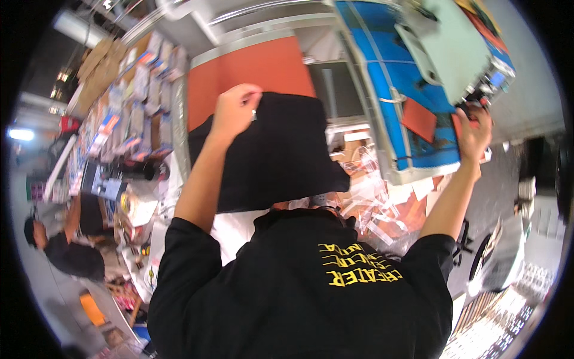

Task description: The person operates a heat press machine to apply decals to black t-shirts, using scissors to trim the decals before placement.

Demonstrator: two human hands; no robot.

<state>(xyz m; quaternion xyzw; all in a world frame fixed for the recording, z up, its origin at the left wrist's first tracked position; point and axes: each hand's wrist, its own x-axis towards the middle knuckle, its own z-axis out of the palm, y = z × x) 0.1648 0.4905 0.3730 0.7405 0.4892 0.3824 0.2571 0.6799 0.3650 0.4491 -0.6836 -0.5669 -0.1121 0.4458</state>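
Observation:
A large piece of black cloth (278,149) lies over an orange-red sheet (254,66) in front of me. At the cloth's far edge my left hand (236,112) is closed in a pinch, with the edge rising to its fingertips. A small white spot shows beside that hand; I cannot tell what it is. Far out to the right, my right hand (474,134) has its fingers curled at a dark part below a small metal device (495,81). What those fingers hold is hidden. A small orange-red piece (418,121) lies left of that hand on a blue surface.
The blue surface (382,60) has a pale frame and cords across it. Clear strips and scraps (373,191) are heaped between it and the cloth. Stacked boxes (128,102) stand on the left. Another person (69,254) is at the far left. A pale chair-like object (505,254) stands lower right.

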